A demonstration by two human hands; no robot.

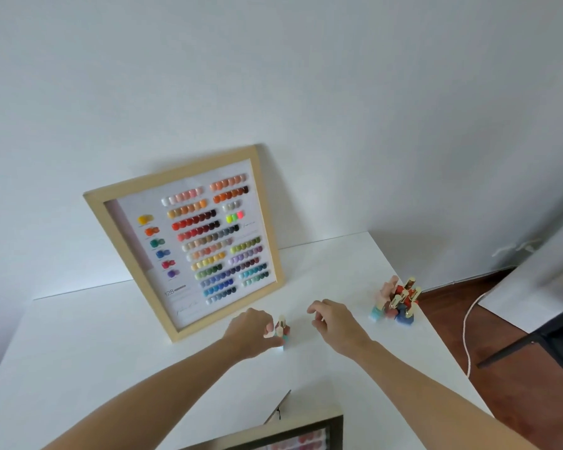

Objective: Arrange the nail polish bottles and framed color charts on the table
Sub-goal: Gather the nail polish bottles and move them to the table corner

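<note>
My left hand point(252, 332) grips a small bottle point(282, 332) at its fingertips, upright, cap up, base on tabletop point(111, 352). Right hand point(333, 323) just right, loosely open, empty.

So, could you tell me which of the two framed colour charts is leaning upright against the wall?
The light wooden framed chart at the back of the table, leaning on the wall. The dark framed chart sits at the near edge, well away from it.
</note>
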